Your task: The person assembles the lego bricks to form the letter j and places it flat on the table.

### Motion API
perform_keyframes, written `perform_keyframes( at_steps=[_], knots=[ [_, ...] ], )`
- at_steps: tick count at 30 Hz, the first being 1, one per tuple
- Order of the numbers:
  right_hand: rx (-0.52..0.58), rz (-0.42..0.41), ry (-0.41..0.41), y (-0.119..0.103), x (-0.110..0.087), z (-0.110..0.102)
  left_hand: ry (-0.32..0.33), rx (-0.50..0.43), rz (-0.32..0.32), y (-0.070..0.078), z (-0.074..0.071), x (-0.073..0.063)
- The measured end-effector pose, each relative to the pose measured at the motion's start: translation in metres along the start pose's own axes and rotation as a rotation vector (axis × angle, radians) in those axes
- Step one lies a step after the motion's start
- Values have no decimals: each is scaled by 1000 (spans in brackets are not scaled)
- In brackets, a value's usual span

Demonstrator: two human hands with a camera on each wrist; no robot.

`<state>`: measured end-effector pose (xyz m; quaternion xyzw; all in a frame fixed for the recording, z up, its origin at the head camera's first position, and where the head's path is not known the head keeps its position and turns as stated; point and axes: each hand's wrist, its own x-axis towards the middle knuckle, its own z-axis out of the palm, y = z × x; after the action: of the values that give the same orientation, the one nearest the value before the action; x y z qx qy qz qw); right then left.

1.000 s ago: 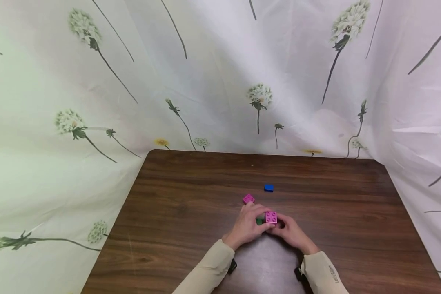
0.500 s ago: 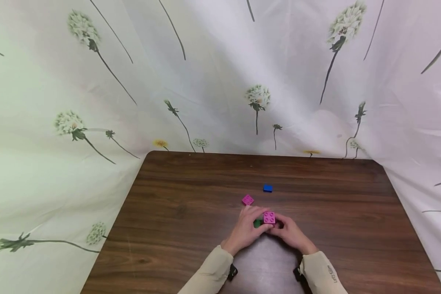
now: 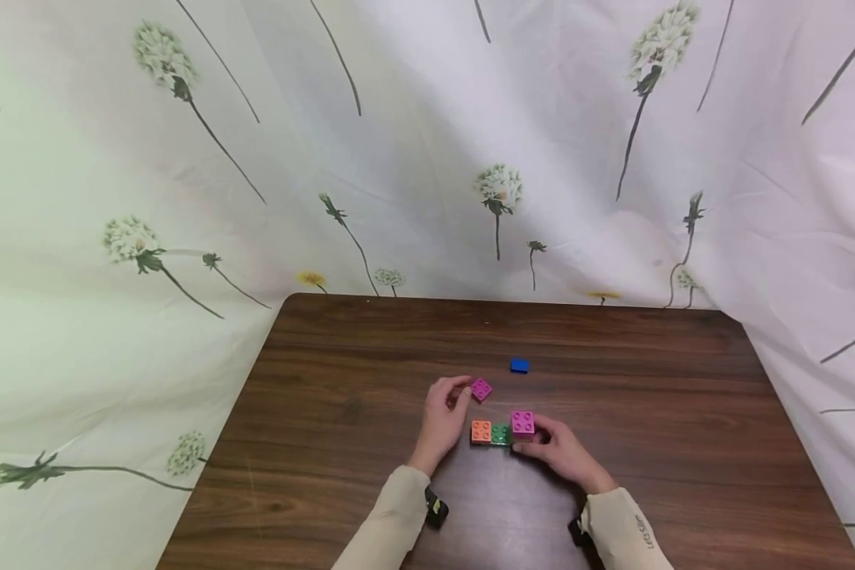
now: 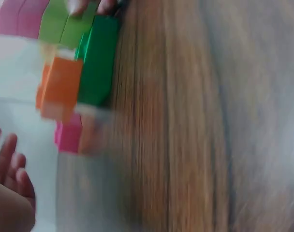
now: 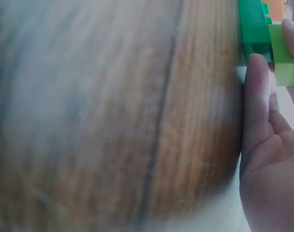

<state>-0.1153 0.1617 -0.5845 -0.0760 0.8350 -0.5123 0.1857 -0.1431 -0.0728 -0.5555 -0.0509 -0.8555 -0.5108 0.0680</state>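
My right hand (image 3: pixel 561 451) grips the right end of a small build of toy bricks on the table. The build has a long dark green brick (image 4: pixel 99 63) as its base and an orange brick (image 3: pixel 480 431) on its left end. On its right end a light green brick (image 5: pixel 285 58) sits under a pink brick (image 3: pixel 522 423). The right thumb lies on the light green brick. To the left, my left hand (image 3: pixel 442 423) has its fingers parted, fingertips right at the corner of a loose pink brick (image 3: pixel 481 389). In the left wrist view that hand holds nothing.
A blue brick (image 3: pixel 519 366) lies farther back on the brown wooden table (image 3: pixel 342 380). Behind and beside the table hangs a white cloth (image 3: pixel 413 158) printed with dandelions. Each wrist wears a dark strap.
My left hand has let go of the build and moved left to the loose pink brick, uncovering the orange brick. The right hand stays on the build.
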Motion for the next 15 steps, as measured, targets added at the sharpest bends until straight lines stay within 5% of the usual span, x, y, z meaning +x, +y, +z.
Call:
perform_keyframes(
  at_steps=[5, 15],
  knots=[
    [-5, 5, -1, -1, 0, 0, 37, -28, -126, -16, -1, 5],
    [9, 23, 14, -1, 0, 1, -90, 55, -195, -24, 10, 7]
  ],
)
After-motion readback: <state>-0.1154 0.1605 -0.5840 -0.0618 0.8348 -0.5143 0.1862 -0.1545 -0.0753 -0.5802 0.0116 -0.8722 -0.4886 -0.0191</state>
